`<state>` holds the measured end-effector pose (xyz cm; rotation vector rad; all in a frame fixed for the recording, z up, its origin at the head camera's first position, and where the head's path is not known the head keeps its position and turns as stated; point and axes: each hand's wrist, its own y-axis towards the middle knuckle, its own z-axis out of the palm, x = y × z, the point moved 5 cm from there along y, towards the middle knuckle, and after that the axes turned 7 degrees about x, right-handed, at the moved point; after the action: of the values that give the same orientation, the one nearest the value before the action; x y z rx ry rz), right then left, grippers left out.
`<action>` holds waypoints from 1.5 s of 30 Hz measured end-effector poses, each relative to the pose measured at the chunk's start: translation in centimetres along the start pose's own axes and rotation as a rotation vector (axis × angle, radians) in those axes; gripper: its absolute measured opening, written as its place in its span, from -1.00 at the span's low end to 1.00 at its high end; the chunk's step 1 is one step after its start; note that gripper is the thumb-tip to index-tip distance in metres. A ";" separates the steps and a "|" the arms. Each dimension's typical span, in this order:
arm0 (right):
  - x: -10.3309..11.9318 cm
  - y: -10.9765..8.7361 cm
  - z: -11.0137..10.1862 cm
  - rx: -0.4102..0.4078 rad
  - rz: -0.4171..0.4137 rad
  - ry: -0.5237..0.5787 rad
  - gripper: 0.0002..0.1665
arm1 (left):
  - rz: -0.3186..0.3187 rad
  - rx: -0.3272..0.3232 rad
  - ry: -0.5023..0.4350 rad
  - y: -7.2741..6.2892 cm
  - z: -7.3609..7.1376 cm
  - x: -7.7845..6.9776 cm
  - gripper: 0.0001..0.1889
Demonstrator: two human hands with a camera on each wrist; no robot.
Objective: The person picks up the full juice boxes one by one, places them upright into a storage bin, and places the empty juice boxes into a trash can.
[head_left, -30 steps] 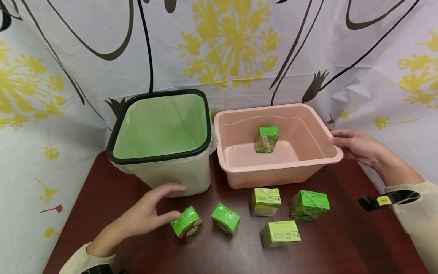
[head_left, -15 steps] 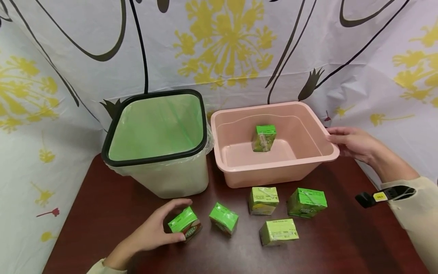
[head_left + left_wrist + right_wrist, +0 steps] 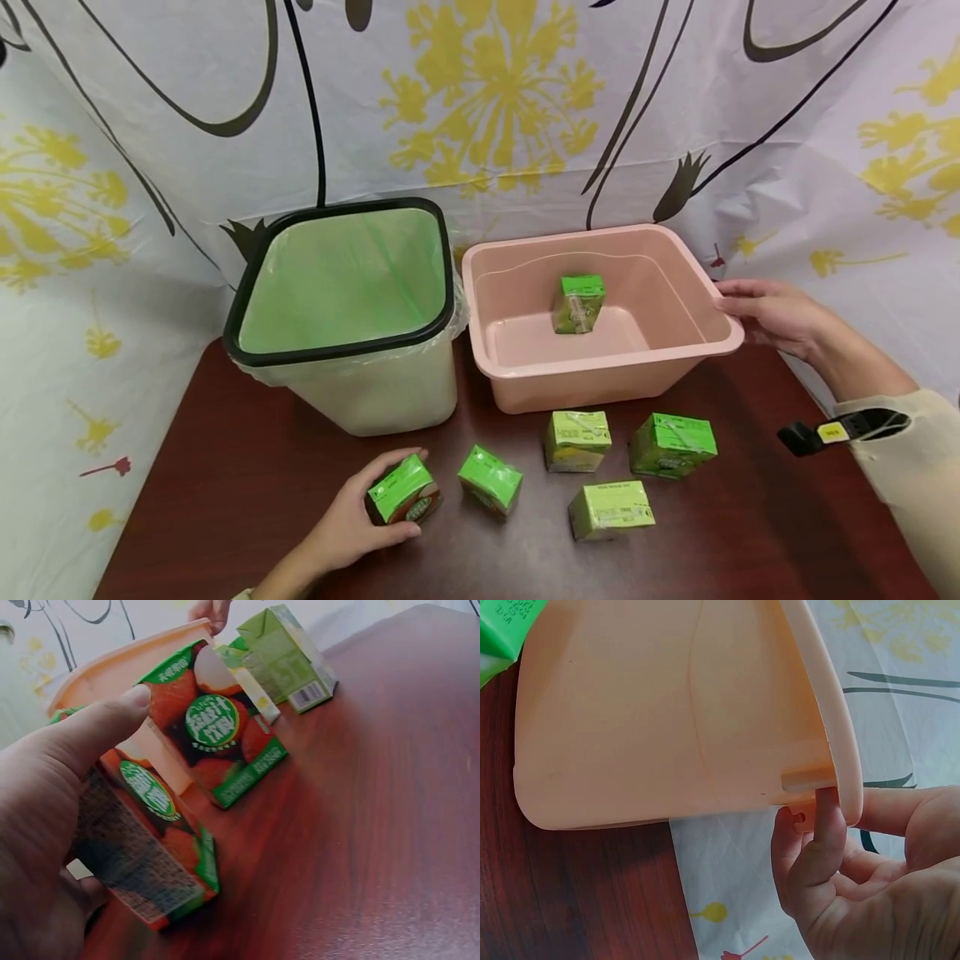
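My left hand (image 3: 347, 518) curls round a small juice box (image 3: 401, 490) with a green top and red fruit on its side, thumb at the front, fingers behind. In the left wrist view the box (image 3: 150, 847) stands tilted beside the thumb. Just right of it is a similar juice box (image 3: 491, 481), its fruit-printed front (image 3: 210, 724) showing in the left wrist view. My right hand (image 3: 783, 321) grips the right end of the pink plastic basin (image 3: 592, 367), fingers hooked under its rim (image 3: 840, 742). One green juice box (image 3: 579, 304) stands inside the basin.
A bin (image 3: 382, 392) with a black rim and plastic liner stands left of the basin. In front of the basin are two yellow-green juice boxes, one nearer the basin (image 3: 577, 442) and one nearer me (image 3: 611, 510), plus a green one (image 3: 672, 446). Patterned cloth (image 3: 495, 100) hangs behind the table.
My left hand has moved right and closed round the leftmost juice box, which it stood apart from or barely reached before. The right hand stays on the basin. The head view has shifted slightly.
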<state>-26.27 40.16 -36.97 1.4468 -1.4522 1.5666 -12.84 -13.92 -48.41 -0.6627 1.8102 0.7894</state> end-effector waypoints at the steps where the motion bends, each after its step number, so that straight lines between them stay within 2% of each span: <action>1: 0.0 0.0 0.0 0.001 -0.001 0.003 -0.58 | 0.000 -0.001 -0.013 0.0 0.1 0.1 -0.17; 7: -0.1 0.0 0.1 0.006 -0.008 0.019 -0.59 | 0.006 -0.014 -0.071 0.0 0.7 0.7 -0.22; 13: -0.1 0.0 0.0 0.007 -0.014 0.029 -0.59 | 0.046 -0.030 -0.020 0.4 0.9 0.6 -0.34; 18: -0.1 0.0 0.0 0.008 -0.018 0.037 -0.59 | 0.087 -0.022 -0.017 0.6 0.9 0.4 -0.35; 29: -0.1 -0.1 0.0 0.010 -0.017 0.071 -0.60 | 0.078 -0.003 -0.041 0.8 0.9 0.1 -0.38; 36: 0.0 -0.1 0.1 0.003 -0.009 0.069 -0.60 | 0.103 -0.017 -0.055 0.9 0.1 -1.2 -0.39; 45: 0.0 0.0 0.0 0.000 -0.013 0.044 -0.60 | 0.137 -0.012 -0.060 1.2 -0.9 -4.0 -0.41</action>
<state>-26.23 40.17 -37.00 1.4099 -1.4146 1.5809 -12.91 -13.49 -44.14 -0.5212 1.8111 0.9019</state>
